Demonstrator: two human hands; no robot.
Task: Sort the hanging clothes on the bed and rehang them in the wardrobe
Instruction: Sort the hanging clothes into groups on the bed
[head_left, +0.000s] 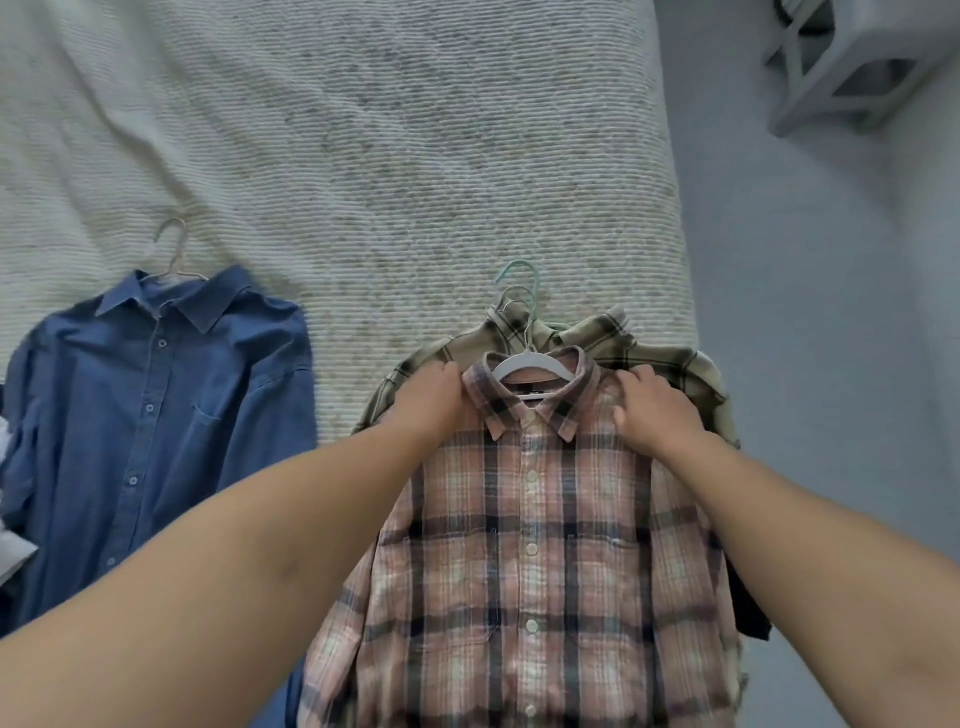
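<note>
A pink plaid shirt (530, 545) on a white hanger (530, 364) lies on top of a pile at the bed's right side. Under it shows an olive plaid shirt (639, 353), and several hanger hooks (519, 291) stick out above the collars. My left hand (431, 400) grips the pink shirt's left shoulder beside the collar. My right hand (654, 410) grips its right shoulder. A blue denim shirt (156, 415) on a pale hanger (174, 249) lies flat on the bed to the left, apart from the pile.
The white textured bedspread (389, 156) fills the upper part of the view. A grey floor (831, 364) runs along the bed's right edge, with a grey stool or crate (857, 67) at the top right. White cloth (10, 551) peeks in at the far left.
</note>
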